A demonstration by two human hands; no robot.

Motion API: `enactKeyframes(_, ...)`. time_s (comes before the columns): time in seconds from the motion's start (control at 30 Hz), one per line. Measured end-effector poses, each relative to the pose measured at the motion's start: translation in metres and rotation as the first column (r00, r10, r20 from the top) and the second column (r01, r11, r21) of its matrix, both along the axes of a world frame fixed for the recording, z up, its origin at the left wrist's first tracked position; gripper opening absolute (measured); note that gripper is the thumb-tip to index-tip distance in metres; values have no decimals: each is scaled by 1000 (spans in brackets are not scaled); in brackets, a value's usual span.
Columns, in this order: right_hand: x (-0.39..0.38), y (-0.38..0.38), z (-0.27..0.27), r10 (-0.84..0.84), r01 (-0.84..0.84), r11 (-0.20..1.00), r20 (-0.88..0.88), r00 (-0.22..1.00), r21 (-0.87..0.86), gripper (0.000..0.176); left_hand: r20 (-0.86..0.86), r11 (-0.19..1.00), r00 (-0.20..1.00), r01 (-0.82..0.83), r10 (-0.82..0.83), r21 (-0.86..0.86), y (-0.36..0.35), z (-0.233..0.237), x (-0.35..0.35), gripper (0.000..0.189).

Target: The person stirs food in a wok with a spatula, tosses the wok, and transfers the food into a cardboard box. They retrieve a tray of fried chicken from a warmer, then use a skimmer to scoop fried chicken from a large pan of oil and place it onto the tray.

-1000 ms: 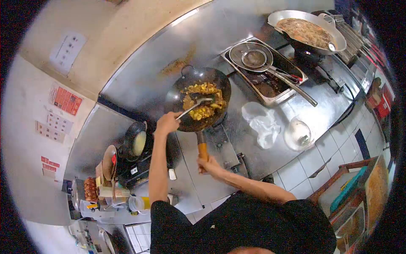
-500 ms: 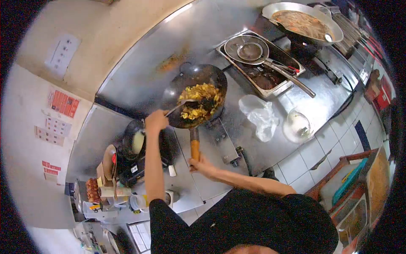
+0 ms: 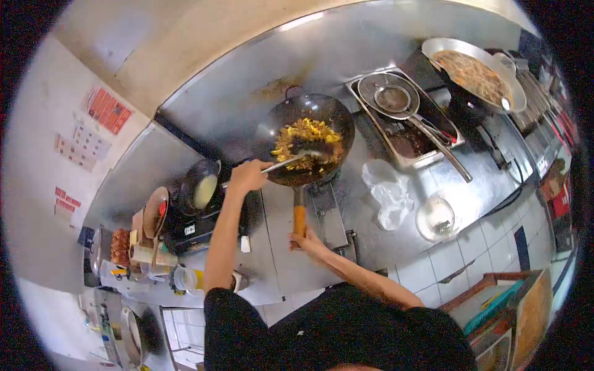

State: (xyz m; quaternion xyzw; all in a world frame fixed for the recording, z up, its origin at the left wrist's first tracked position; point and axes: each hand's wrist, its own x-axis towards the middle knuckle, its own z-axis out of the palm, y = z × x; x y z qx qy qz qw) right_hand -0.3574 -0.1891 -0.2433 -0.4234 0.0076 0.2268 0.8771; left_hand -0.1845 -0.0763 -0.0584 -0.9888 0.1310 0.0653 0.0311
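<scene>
My left hand (image 3: 250,175) is wrapped round the handle of a long metal stirring utensil (image 3: 284,164), whose head dips among the food. A dark wok (image 3: 281,120) holds yellow and brown chopped food (image 3: 309,131), spread from its middle toward the lower right. Below the wok, my right hand (image 3: 304,241) is closed round the end of its wooden handle (image 3: 299,216). The wok sits over a burner on the steel counter (image 3: 272,247), close to the back splash wall.
Right of the wok stands a metal tray (image 3: 427,161) with two strainers (image 3: 393,98) across it. A crumpled plastic bag (image 3: 390,191) and a clear bowl (image 3: 435,217) lie nearer. A large pan of liquid (image 3: 473,74) is far right; a smaller black pan (image 3: 201,185) is left.
The utensil's head has swept from the left side of the food to its lower right, with my left hand following. My right hand keeps its hold. The whole view has shifted.
</scene>
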Motion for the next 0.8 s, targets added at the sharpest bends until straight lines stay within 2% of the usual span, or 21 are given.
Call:
enactKeyframes(0.07, 0, -4, 6, -42, 42, 999, 21, 999, -26, 36, -4, 990, 998, 59, -59, 128, 18, 15, 1, 40)
enactKeyframes(0.1, -6, -7, 11, -92, 93, 995, 26, 995, -41, 34, -3, 993, 999, 45, -45, 113, 17, 12, 6, 40)
enactKeyframes(0.13, -11, -3, 22, -70, 71, 996, 24, 997, -61, 34, 77, 994, 996, 34, -42, 101, 13, 5, 16, 39)
enactKeyframes(0.17, -13, 7, 35, -19, 19, 1000, 4, 1000, 25, 34, 160, 996, 987, 18, -32, 87, 10, -6, 25, 38)
enactKeyframes(0.2, -12, 13, 43, 33, -32, 993, -8, 999, 112, 35, 139, 995, 990, 19, -33, 100, 4, -25, 33, 34)
enactKeyframes(0.23, -8, 11, 36, 56, -56, 994, 5, 998, 89, 35, 116, 991, 993, -35, 20, 129, -8, -30, 30, 36)
enactKeyframes(0.27, -4, 8, 23, 29, -29, 999, -27, 999, 23, 34, 76, 997, 997, -10, 5, 72, -5, -30, 23, 38)
enactKeyframes(0.3, -4, 3, 13, -6, 3, 999, -60, 998, -41, 32, 34, 1000, 999, 19, -20, 17, -6, -22, 13, 41)
enactKeyframes(0.37, -7, -14, 0, -25, 24, 999, -45, 999, -41, 33, 12, 995, 997, 80, -81, 50, 10, 4, 4, 46)
enactKeyframes(0.43, -11, -17, 15, -60, 59, 998, -43, 997, -32, 34, 42, 990, 991, 120, -123, 74, 16, 4, 20, 40)
enactKeyframes(0.5, -23, -2, 65, 16, -3, 992, -99, 995, 123, 32, 116, 998, 992, -54, 51, 24, 1, -5, 32, 28)
enactKeyframes(0.53, -18, 5, 61, 51, -33, 980, -90, 995, 197, 31, 174, 999, 985, 8, -14, 33, -2, -28, 43, 24)
enactKeyframes(0.57, -12, 4, 48, 56, -40, 981, -79, 995, 192, 31, 183, 1000, 983, -3, 0, 17, -2, -51, 53, 26)
enactKeyframes(0.6, -7, -1, 30, 45, -36, 993, -76, 996, 116, 28, 137, 1000, 991, 2, -1, -9, -2, -43, 41, 26)
enactKeyframes(0.63, -6, -5, 15, 27, -24, 999, -77, 997, 43, 26, 88, 999, 996, 12, -9, -33, -4, -30, 24, 26)
enactKeyframes(0.7, -6, -17, -1, -19, 19, 1000, -61, 998, 5, 27, 39, 995, 995, 93, -92, -24, 4, 12, -4, 24)
enactKeyframes(0.73, -5, -21, 1, -54, 52, 998, -60, 997, -34, 27, 112, 988, 981, 152, -156, 37, 13, 12, 0, 23)
enactKeyframes(0.77, -6, -15, 4, -62, 60, 998, -63, 996, -32, 27, 109, 986, 980, 160, -164, 39, 9, 8, 11, 23)
enactKeyframes(0.8, -12, -3, 21, -17, 17, 1000, -34, 999, -5, 28, 138, 995, 986, 91, -96, 38, 3, 2, 24, 22)
